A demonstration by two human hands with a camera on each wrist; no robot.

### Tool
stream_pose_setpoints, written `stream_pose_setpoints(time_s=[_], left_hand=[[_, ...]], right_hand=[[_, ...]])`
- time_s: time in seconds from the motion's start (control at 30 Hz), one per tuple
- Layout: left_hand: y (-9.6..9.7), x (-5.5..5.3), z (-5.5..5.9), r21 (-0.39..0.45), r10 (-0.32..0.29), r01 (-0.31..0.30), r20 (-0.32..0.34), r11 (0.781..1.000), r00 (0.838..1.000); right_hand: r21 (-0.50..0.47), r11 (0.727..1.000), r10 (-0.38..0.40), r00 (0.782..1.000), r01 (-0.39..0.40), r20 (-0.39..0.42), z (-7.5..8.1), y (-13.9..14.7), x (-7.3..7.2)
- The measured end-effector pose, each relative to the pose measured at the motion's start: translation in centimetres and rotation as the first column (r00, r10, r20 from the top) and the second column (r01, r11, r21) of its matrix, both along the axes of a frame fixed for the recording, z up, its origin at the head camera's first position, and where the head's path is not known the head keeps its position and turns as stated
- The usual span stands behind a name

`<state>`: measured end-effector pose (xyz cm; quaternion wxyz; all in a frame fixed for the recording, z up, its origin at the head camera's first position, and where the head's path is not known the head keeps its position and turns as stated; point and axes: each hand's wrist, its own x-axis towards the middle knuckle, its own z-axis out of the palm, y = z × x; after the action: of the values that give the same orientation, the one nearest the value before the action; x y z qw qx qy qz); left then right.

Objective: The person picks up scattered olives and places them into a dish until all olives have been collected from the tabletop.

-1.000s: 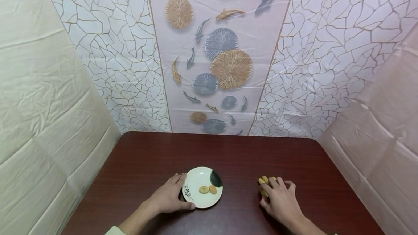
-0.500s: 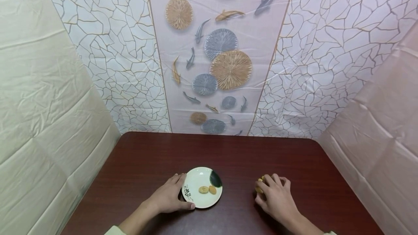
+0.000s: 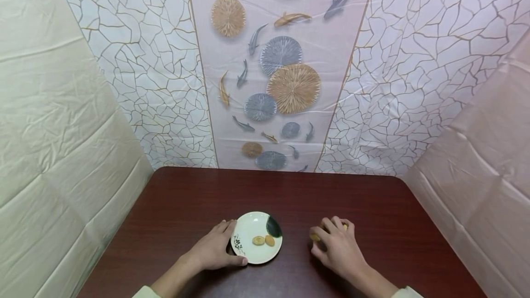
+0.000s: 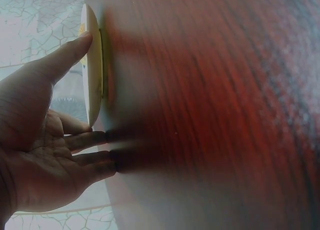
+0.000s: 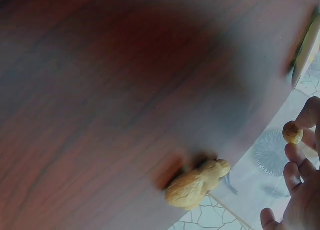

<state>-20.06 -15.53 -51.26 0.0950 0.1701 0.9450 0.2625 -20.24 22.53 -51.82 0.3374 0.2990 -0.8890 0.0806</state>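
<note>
A white plate [image 3: 257, 224] with a dark green patch bears two small tan oval pieces [image 3: 258, 240], dried-fruit-like in look. My left hand [image 3: 213, 246] holds its left rim; in the left wrist view the thumb [image 4: 75, 47] lies on the plate's edge, the other fingers beside it. Right of the plate, my right hand [image 3: 341, 249] pinches a tan oval piece [image 5: 292, 132] between thumb and fingertips, above the table. More wrinkled yellowish pieces [image 5: 192, 187] lie on the table below that hand, mostly hidden by its fingers in the head view.
The dark red-brown table [image 3: 198, 192] ends at a patterned cloth backdrop [image 3: 165, 82] with printed fish and discs. Beige cloth walls [image 3: 83, 141] rise on both sides.
My right hand has moved left toward the plate and now carries a tan piece away from the small cluster. The left hand and plate have stayed in place.
</note>
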Motion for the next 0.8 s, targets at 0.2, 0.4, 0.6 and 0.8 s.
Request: stream_pose_setpoints(time_s=[0.2,0.4,0.6,0.8], left_hand=[[0.0,0.0,0.1,0.003,0.002,-0.002,0.003,1.000,1.000],[0.0,0.1,0.1,0.008,-0.001,0.001,0.006,1.000,1.000],[0.0,0.1,0.2,0.012,-0.004,0.004,0.003,1.000,1.000],[0.1,0.2,0.4,0.016,0.001,-0.001,0.008,1.000,1.000]], right_hand=[[-0.021,0.999,0.042,0.999,-0.042,-0.010,0.0,-0.9,-0.3],[-0.029,0.997,0.069,0.997,-0.068,0.019,0.2,-1.6,-0.4],[-0.002,0.998,0.067,0.997,-0.067,0.034,0.5,-2.4,-0.3],[-0.004,0.995,0.100,0.994,-0.100,0.032,0.5,-3.2,-0.4]])
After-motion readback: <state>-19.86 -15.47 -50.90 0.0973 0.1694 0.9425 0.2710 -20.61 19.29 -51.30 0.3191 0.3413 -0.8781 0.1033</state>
